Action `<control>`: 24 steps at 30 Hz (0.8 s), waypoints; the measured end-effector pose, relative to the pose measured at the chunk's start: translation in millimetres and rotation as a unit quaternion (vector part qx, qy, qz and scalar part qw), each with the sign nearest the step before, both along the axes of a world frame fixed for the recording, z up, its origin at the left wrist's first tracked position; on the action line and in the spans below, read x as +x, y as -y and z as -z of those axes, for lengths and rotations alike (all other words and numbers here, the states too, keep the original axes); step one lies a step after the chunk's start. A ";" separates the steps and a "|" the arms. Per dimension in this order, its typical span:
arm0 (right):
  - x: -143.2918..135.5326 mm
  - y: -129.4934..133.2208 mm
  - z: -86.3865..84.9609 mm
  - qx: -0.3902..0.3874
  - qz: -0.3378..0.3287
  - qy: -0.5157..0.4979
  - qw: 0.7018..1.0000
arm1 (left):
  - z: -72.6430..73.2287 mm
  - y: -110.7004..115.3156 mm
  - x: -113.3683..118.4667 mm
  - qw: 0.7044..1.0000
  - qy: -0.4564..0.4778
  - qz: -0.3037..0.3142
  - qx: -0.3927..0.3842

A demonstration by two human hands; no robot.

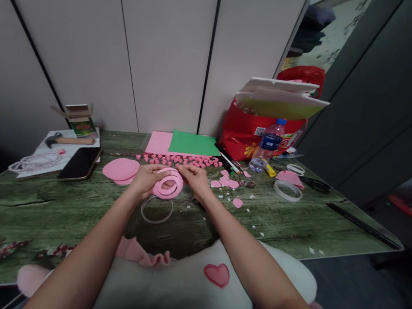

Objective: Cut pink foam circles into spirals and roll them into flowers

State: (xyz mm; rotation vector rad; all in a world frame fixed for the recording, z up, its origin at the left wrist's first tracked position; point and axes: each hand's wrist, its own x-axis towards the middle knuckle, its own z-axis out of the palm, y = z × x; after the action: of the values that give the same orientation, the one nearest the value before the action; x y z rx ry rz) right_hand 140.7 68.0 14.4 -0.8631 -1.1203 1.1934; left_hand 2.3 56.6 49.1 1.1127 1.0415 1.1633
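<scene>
A pink paper spiral [161, 195], cut into a coiled strip, hangs between my two hands above the table. My left hand [144, 177] grips its left edge, with the fingers partly behind the paper. At the upper right of the coil, my right hand [195, 180] pinches the strip between thumb and fingertips. Just below the spiral lies a roll of clear tape [155, 222] on the table. Pink paper circles [120, 168] lie in an overlapping stack left of my left hand. Behind both hands spread many small pink rolled paper roses [185, 161].
Green paper [194, 144] and pink paper lie at the back. A water bottle [268, 146] stands before a red bag [238, 131]. Pink scraps [227, 180], another tape roll [288, 191] and scissors [315, 184] lie right. A phone [80, 163] and hammer [70, 140] lie left. A white plush cushion [177, 295] covers my lap.
</scene>
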 end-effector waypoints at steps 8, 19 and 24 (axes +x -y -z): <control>3.6 -4.0 -1.6 0.023 -0.016 0.050 0.998 | 6.5 -4.7 -3.0 0.999 -0.019 -0.002 0.026; 96.8 12.2 -9.3 0.074 -0.054 0.591 0.801 | 4.3 -6.1 -2.7 0.997 -0.027 -0.048 0.057; 86.4 7.5 -2.9 0.087 -0.104 0.651 0.747 | 1.6 -4.3 -1.8 0.995 -0.020 -0.054 0.077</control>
State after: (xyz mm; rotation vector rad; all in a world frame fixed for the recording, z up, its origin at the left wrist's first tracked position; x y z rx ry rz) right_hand 227.0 60.6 17.4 -1.4981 -2.4525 0.4781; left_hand 0.6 61.0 47.5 1.2173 1.0677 1.3305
